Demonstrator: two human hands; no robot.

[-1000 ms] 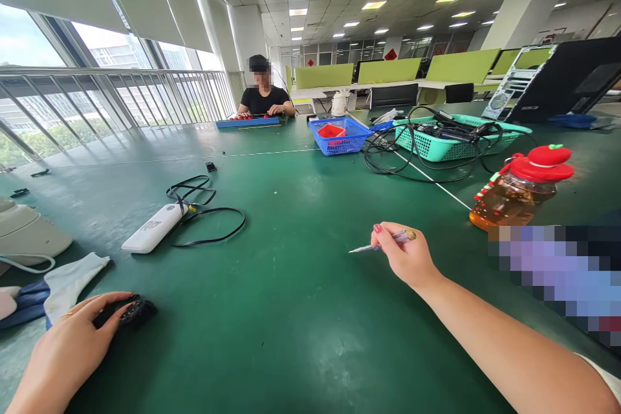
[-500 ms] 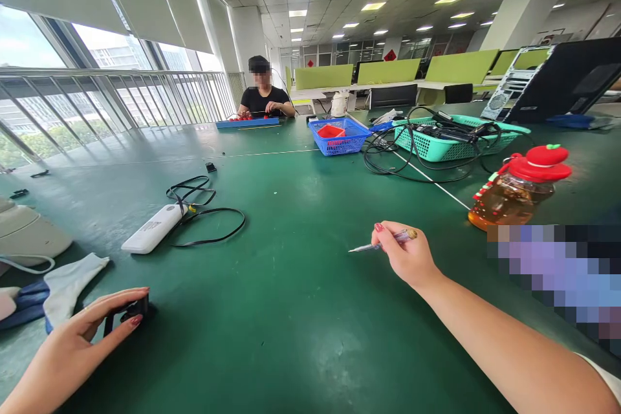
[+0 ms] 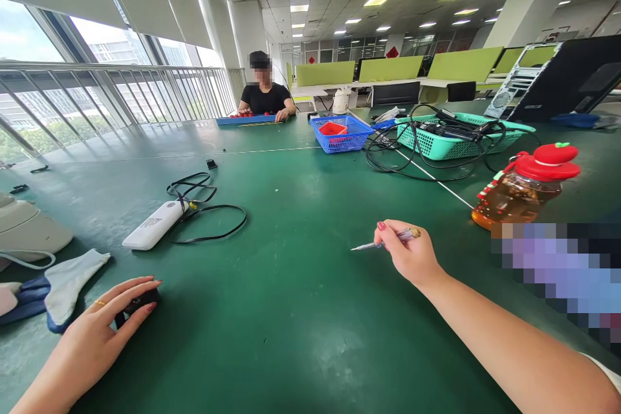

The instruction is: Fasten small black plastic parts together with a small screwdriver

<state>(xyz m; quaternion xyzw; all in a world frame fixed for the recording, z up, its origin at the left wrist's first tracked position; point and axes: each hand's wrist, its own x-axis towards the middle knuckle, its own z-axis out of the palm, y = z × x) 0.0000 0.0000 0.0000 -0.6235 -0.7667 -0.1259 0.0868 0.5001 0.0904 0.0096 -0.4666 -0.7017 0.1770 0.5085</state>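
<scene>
On the bench [image 3: 291, 330], toward its near left corner, the left hand [image 3: 92, 339] pinches a black part [image 3: 141, 299] between thumb and fingers; whether the part rests on the surface is hard to tell. The right hand [image 3: 412, 257], toward the near right corner, pinches a screwdriver [image 3: 402, 235], its tip pointing left, well apart from the part. Both are in hand, but tip and part do not meet, and no finished work on the part can be made out. A white power bank [image 3: 154, 226] lies toward the left edge, a blue basket [image 3: 342, 141] toward the far edge.
</scene>
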